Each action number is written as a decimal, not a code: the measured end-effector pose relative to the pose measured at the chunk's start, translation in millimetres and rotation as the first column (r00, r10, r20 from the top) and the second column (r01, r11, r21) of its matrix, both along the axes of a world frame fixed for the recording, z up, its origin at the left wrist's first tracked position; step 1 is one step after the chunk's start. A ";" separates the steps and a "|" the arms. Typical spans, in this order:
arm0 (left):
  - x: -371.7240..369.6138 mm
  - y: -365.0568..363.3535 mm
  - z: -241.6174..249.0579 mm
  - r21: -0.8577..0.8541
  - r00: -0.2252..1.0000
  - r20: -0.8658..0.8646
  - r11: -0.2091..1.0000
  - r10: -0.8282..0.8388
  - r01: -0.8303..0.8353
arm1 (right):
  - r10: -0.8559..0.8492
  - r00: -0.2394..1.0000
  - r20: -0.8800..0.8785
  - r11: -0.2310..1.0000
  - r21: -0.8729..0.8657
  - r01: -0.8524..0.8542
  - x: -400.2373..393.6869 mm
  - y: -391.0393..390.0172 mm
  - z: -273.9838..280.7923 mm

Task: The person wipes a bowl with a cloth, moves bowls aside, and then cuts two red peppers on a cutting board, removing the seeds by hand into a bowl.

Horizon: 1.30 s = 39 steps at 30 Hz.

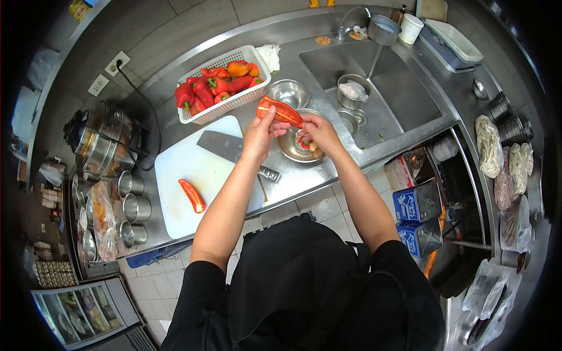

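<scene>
My left hand (261,130) holds a halved red pepper (279,110) up over the steel counter, cut side showing. My right hand (316,131) touches the pepper's right end, fingers pinched at it, above a steel bowl (291,147) with red and pale scraps inside. Another pepper half (192,195) lies on the white cutting board (193,169). A cleaver (225,146) rests across the board's far side, its handle toward the bowl.
A white basket (225,85) of red and orange peppers stands behind the board, an empty steel bowl (289,92) beside it. The sink (374,88) at right holds a pot under running water. Steel cups and a cooker stand at left.
</scene>
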<state>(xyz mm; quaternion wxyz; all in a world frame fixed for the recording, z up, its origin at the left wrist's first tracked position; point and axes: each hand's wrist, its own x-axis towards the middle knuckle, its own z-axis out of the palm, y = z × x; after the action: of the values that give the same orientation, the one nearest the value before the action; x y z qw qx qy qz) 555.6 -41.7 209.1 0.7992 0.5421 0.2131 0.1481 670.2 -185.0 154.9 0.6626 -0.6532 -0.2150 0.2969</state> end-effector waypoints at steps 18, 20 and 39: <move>-3.2 10.4 -7.1 -0.130 0.997 0.078 0.991 0.008 0.003 | -0.079 0.894 0.441 0.939 -0.268 0.215 -6.8 -5.5 2.7; -3.8 11.1 -9.7 -0.165 0.997 0.078 0.986 0.006 0.007 | -0.166 0.811 0.561 0.952 -0.123 0.280 -11.0 -2.3 6.1; -80.7 89.2 4.6 -0.098 0.886 0.190 0.906 0.423 -0.412 | -0.086 0.573 0.815 0.931 -0.139 0.339 -28.4 -45.3 6.6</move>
<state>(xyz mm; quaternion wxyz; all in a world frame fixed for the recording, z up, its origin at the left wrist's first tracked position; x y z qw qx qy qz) 474.9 47.5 213.7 0.7811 0.4431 0.2443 0.3660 641.8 -230.3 161.6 0.4278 -0.8240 -0.3624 -0.0813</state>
